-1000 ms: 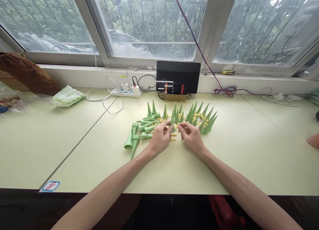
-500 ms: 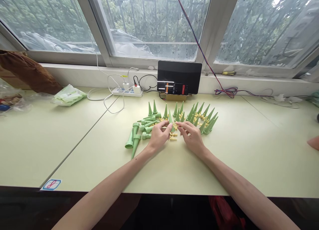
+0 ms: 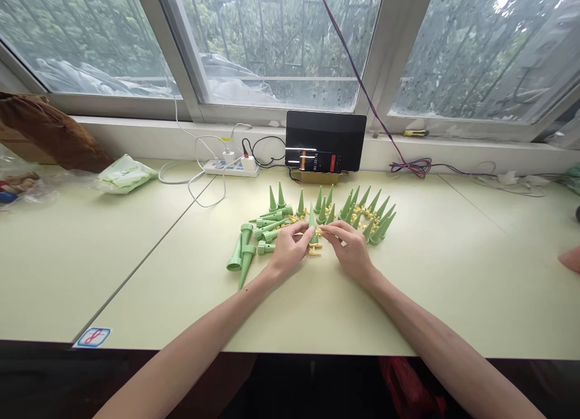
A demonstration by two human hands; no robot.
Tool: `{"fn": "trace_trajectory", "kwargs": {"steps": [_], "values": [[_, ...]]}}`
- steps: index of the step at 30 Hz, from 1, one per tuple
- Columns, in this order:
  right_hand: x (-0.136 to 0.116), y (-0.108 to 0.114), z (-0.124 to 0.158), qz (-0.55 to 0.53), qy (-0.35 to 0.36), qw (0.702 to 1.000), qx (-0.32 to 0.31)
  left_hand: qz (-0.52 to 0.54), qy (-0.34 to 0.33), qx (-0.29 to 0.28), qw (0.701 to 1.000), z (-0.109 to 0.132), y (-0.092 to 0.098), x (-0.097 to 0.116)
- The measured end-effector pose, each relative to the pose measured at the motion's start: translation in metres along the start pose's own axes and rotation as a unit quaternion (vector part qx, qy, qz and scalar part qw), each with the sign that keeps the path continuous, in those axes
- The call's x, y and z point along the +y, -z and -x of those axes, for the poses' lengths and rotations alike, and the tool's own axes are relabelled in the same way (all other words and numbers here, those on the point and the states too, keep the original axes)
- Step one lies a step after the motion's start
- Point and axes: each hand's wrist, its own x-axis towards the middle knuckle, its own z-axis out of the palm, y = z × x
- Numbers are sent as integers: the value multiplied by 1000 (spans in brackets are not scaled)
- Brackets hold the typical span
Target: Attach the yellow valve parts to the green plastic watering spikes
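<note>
Between the thumb and fingers of my left hand (image 3: 291,245) a green plastic spike (image 3: 311,216) is gripped, its point upward. My right hand (image 3: 348,242) is closed in a pinch close to the spike's right side, on a small yellow piece (image 3: 321,229) partly hidden by the fingertips. Below the hands lie a few loose yellow pieces (image 3: 316,245). Left of my left hand several green spikes lie on their sides, one in front (image 3: 246,265). Right of my right hand, several green spikes (image 3: 380,228) stand upright around a heap of yellow pieces (image 3: 362,212).
A black tablet (image 3: 326,138) leans behind the spikes, with a phone-like timer display before it. A white power strip (image 3: 232,167) with cables lies at the back left, near a green-white packet (image 3: 127,175). Bundled red-blue wires (image 3: 411,167) lie at the back right. Part of another person (image 3: 570,259) shows at the right edge.
My right fingertips have moved slightly left, bringing the yellow piece closer to the green spike. The spike has shifted a little to the right in my left hand.
</note>
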Motion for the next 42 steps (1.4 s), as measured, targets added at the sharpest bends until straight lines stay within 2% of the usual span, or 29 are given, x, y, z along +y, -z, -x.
{"fn": "trace_trajectory", "kwargs": {"steps": [10,20,26,30,35,42], "values": [[0,1,1,-22,-70,997,-14,-37,-36,10,999,-1,0,-7],[-1,0,2,-31,-113,992,-39,-52,-97,-34,993,-3,2,-11],[-2,2,2,-54,-143,987,-56,-165,-182,-10,969,-6,7,-18],[-4,5,1,-111,-200,970,-81,-198,-221,-13,955,-5,8,-17],[-5,6,-1,-129,-212,964,-95,-186,-191,-8,964,-5,6,-14],[-8,7,-1,-59,-138,986,-71,-66,-65,26,995,-4,3,-3]]}}
